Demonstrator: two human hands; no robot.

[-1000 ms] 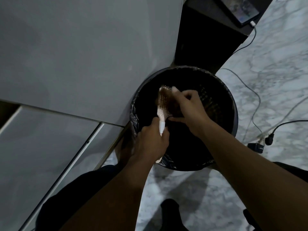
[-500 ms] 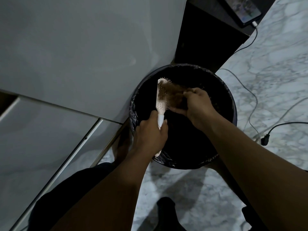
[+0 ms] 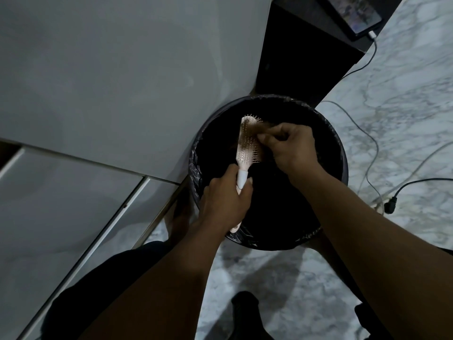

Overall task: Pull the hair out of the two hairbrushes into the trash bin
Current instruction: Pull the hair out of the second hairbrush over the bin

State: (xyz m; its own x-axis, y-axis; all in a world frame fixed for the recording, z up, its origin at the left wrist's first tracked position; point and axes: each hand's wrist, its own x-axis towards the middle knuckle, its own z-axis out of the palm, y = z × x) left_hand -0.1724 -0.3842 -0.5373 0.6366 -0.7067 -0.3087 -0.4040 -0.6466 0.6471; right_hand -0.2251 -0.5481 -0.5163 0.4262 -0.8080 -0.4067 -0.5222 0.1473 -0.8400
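Observation:
A pale pink hairbrush [image 3: 246, 143] is held upright over the round black trash bin [image 3: 339, 153], bristles facing right. My left hand [image 3: 224, 200] grips its light handle from below. My right hand [image 3: 289, 146] is pinched against the bristles near the brush head, fingers closed on a dark tuft of hair [image 3: 267, 125] that is hard to make out against the bin's black liner. Only one hairbrush is in view.
A white cabinet front [image 3: 110, 77] fills the left, a dark unit [image 3: 301, 57] stands behind the bin with a phone [image 3: 355, 13] charging on it. Cables and a plug [image 3: 389, 207] lie on the marble floor at right. My dark-clad legs are below.
My right hand has shifted from the brush's middle up to near the head, pulling at the hair. The brush has tilted slightly; my left hand keeps its grip.

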